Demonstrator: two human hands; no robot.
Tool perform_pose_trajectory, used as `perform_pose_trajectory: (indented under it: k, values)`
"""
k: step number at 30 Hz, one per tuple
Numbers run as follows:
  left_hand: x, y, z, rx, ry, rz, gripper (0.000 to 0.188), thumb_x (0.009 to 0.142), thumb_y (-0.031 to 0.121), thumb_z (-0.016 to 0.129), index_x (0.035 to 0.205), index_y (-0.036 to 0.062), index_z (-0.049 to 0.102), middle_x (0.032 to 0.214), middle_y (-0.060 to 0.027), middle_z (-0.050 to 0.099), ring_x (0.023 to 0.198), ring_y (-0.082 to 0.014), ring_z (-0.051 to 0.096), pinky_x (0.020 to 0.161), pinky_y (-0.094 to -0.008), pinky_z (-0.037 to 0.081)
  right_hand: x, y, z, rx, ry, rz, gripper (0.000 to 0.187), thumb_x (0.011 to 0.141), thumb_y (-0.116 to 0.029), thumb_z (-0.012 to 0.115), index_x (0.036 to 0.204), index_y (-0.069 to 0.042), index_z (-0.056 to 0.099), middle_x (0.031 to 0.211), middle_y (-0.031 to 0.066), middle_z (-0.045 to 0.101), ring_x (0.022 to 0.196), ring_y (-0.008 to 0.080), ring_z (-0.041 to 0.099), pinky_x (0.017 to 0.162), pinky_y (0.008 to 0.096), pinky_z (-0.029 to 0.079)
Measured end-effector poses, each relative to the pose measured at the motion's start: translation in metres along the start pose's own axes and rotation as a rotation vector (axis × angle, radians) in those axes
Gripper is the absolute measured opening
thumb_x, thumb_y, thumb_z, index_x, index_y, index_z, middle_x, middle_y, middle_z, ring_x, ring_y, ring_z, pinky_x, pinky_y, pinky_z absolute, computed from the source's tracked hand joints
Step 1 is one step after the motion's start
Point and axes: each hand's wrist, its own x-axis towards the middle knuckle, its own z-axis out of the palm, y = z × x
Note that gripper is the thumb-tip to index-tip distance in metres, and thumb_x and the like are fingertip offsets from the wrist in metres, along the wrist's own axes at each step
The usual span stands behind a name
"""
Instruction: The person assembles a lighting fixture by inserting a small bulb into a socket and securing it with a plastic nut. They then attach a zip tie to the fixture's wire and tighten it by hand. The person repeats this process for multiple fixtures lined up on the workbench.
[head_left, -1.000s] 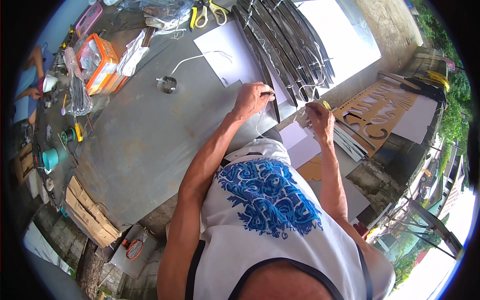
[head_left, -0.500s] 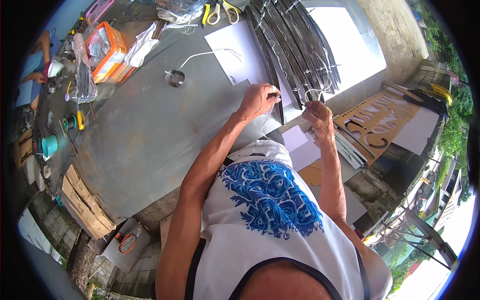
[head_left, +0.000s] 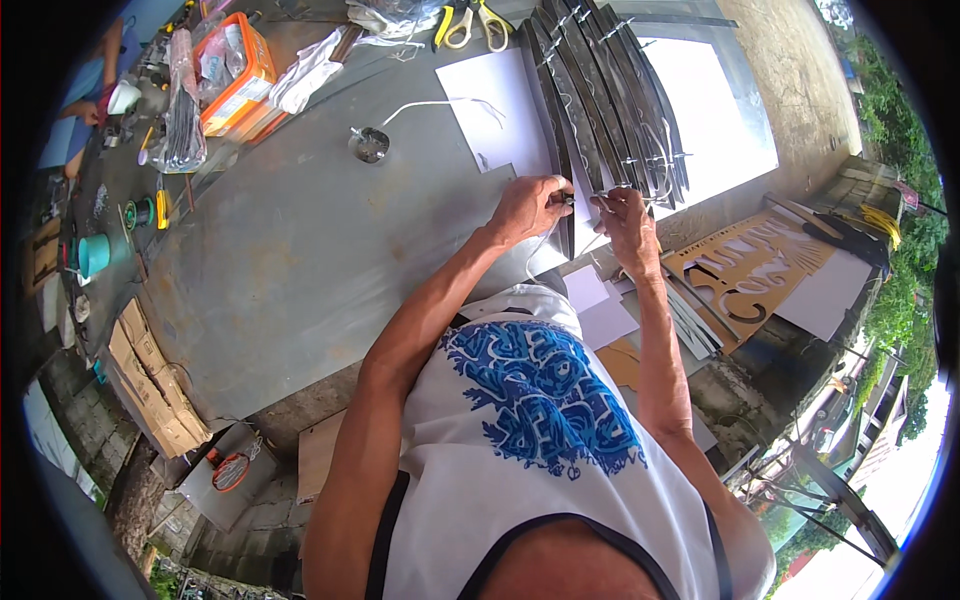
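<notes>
Working with both bare hands close together but apart, at the near ends of several long, narrow, dark slats (head_left: 585, 110). Pinching with the left hand (head_left: 530, 212) a small dark piece (head_left: 569, 199), the grip drawn together on it (too small to tell of what kind), with a thin white cord (head_left: 530, 264) trailing below toward the white sleeveless shirt with a blue print (head_left: 545, 400). Clamping with the right hand (head_left: 630, 228) a pale, slender cord (head_left: 600, 239), thumb and fingertips meeting on it just beside the slats.

Set side by side at the right end of the broad grey metal table (head_left: 290, 260), running away from the hands, studded with small silver bolts (head_left: 564, 20) and looped with white wiring (head_left: 668, 150).

With a flat white sheet (head_left: 490, 100) just left of the slats, and a round silver metal piece (head_left: 373, 147) with its own white cord farther left. Near the far edge, with cream-handled scissors (head_left: 462, 17); well to the left, with an orange plastic box (head_left: 262, 65) holding clear bags.
</notes>
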Motion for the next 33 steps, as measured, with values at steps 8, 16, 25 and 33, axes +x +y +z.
perform_pose_trajectory:
  k: [8,16,25,33]
  values:
    - [0.001,-0.002,0.001,-0.023,-0.052,-0.039,0.024,0.083,0.017,0.082,0.104,0.0066,0.075,0.083,-0.0128,0.074,0.073,-0.0224,0.073,0.068,-0.0352,0.056,0.0,0.009,0.007,-0.053,0.068,-0.032,0.032,0.093,-0.007,0.06,0.122,0.0,0.05,0.113,0.0153,0.075,0.08,0.0265,0.075,0.075,0.0367,0.058]
    - [0.001,-0.009,0.003,-0.061,-0.005,0.007,0.019,0.081,0.015,0.081,0.097,0.0053,0.076,0.086,-0.0131,0.074,0.075,-0.0242,0.073,0.069,-0.0352,0.056,-0.031,-0.015,0.014,-0.445,0.313,-0.398,0.017,0.092,-0.012,0.069,0.107,-0.004,0.066,0.09,0.0128,0.072,0.076,0.0295,0.071,0.072,0.0402,0.056]
    - [0.001,-0.008,-0.002,-0.062,0.104,0.077,0.016,0.079,0.011,0.076,0.093,0.0034,0.077,0.083,-0.0168,0.073,0.074,-0.0319,0.071,0.07,-0.0394,0.056,-0.041,-0.013,0.051,-0.098,-0.016,-0.149,0.023,0.096,-0.015,0.066,0.114,0.0,0.068,0.094,0.0136,0.074,0.074,0.0207,0.072,0.066,0.0333,0.058]
    - [0.029,-0.012,0.003,-0.048,0.065,0.096,0.023,0.077,0.003,0.069,0.099,0.0005,0.076,0.086,-0.0195,0.073,0.075,-0.0324,0.072,0.07,-0.0391,0.057,-0.005,-0.032,0.031,-0.201,0.064,-0.271,0.018,0.098,-0.011,0.062,0.111,0.0,0.068,0.098,0.0178,0.075,0.075,0.0271,0.074,0.068,0.0374,0.058]
